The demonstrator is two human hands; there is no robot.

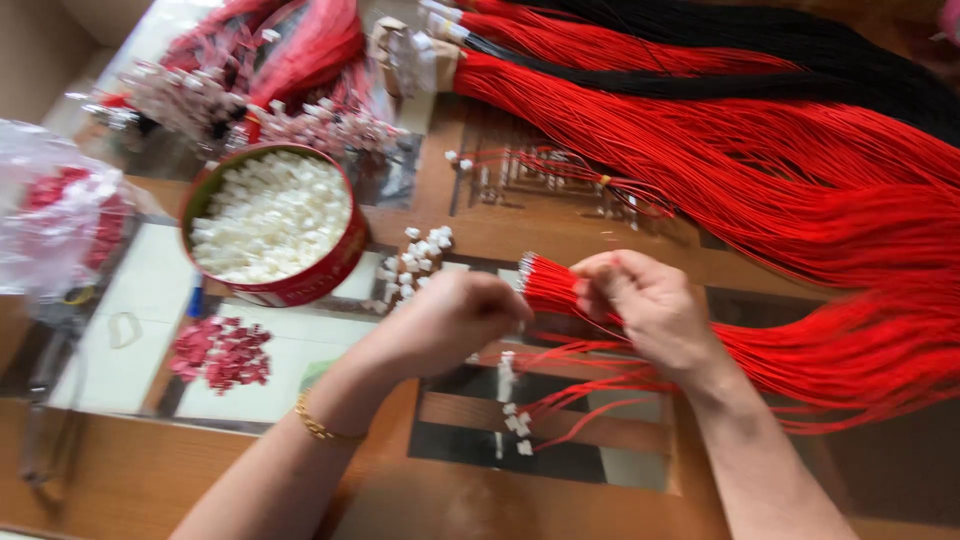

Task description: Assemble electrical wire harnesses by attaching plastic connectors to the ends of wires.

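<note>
Though blurred, red wire bundle (548, 285) pinched in right hand (650, 305), left hand (455, 318) seemingly closed alongside.

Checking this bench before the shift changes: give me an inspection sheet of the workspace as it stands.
Surface: wooden table with glass panels.
Job's things: bundle of red wires, loose white connectors, finished wires with connectors.
Clutter: round tin full of white connectors, pile of red pieces, plastic bag.
Grips: left hand closed beside the bundle's end; right hand pinches the bundle.
Cables: large red wire hanks, black hank behind.
Surroundings: nothing seen.
</note>
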